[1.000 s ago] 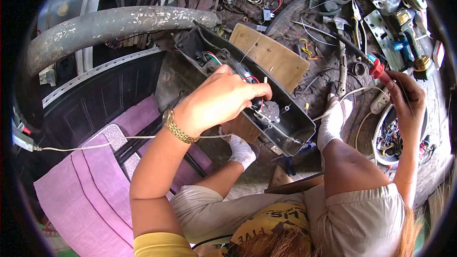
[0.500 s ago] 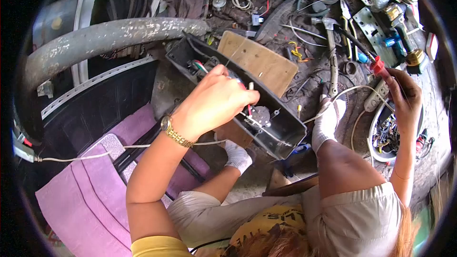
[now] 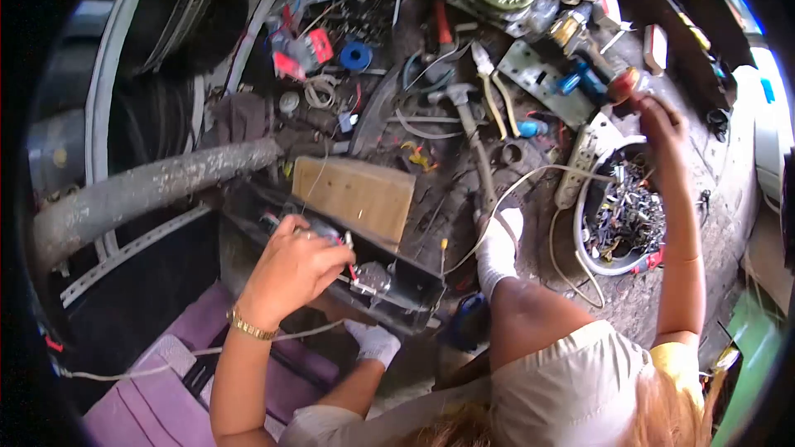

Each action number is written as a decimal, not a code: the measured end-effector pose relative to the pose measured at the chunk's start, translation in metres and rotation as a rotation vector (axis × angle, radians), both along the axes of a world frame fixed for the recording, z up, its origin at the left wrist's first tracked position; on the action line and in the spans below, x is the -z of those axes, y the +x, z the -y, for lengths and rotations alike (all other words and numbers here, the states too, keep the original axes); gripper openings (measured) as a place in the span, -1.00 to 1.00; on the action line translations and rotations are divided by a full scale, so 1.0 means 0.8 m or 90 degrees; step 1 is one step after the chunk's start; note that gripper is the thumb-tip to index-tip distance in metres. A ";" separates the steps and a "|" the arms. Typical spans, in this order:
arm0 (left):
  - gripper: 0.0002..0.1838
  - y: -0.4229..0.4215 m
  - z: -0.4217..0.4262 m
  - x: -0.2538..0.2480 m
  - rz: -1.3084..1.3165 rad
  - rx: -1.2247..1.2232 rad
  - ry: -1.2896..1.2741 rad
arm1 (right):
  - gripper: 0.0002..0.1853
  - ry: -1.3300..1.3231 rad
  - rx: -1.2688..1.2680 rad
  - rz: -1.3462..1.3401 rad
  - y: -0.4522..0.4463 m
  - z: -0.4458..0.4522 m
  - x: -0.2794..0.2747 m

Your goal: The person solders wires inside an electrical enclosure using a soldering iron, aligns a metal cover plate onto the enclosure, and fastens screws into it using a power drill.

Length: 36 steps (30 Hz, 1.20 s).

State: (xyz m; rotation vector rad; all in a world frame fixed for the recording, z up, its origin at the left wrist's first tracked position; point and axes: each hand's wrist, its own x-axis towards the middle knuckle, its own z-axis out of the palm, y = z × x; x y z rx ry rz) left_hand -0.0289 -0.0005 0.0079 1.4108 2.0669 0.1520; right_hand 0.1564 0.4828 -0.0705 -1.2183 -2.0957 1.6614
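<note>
My left hand (image 3: 302, 265), a gold watch on its wrist, reaches into a long black plastic housing (image 3: 421, 288). Its fingers are pinched together beside red and white wires, and whatever lies between them is hidden. A round grey motor-like part (image 3: 373, 276) sits in the housing near those fingers. Far to the right, my right hand (image 3: 662, 122) is closed around a red-handled tool (image 3: 627, 85), blurred by motion; its shaft cannot be made out. That hand is near a drill-like power tool (image 3: 571, 31) with a blue part.
A round tub of screws and small metal bits (image 3: 586, 236) stands below my right hand, beside a power strip (image 3: 573, 178). A hammer (image 3: 470, 120), pliers (image 3: 490, 87) and a wooden board (image 3: 356, 199) lie on the floor. A thick grey pipe (image 3: 157, 186) crosses the left side.
The view has swung right, so the floor things sit further left. My right hand has carried the red-handled tool towards the power tool. My left hand stays at the housing.
</note>
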 end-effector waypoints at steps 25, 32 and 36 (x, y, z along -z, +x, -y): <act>-0.85 0.001 0.013 0.000 0.148 -0.067 -0.033 | -0.60 -0.342 0.137 -0.169 0.073 -0.051 -0.011; -0.86 0.008 0.023 -0.004 0.117 -0.084 -0.003 | -0.56 -0.701 0.022 -0.233 0.026 -0.001 -0.089; -0.83 0.037 0.033 -0.018 -0.096 -0.168 0.166 | -0.54 -0.903 -0.114 -0.203 -0.020 0.047 -0.156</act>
